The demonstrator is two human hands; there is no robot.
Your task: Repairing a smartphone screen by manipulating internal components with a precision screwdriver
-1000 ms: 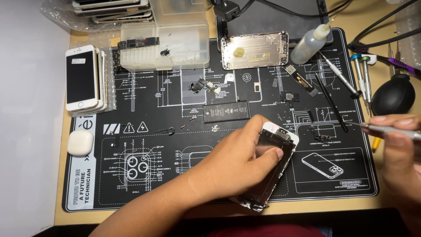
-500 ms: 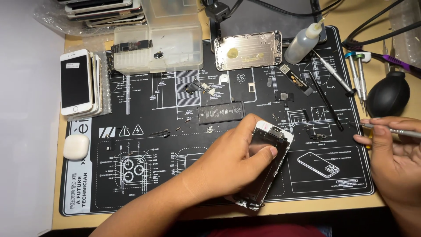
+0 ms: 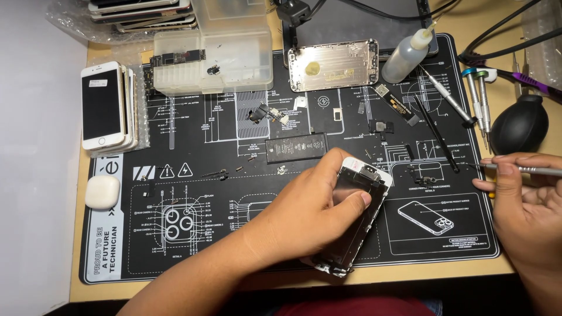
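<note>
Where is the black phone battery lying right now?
In the head view, the black battery lies mid-mat, just above the left hand holding the screen assembly.

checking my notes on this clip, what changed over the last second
The right hand, holding a thin metal tool, drew in from the mat's right edge toward the phone screen panel. The left hand stayed pressed on that panel. The battery and rear housing kept their places.

black mat [image 3: 193, 175] with white diagrams, white earbud case [image 3: 102, 192]
</note>
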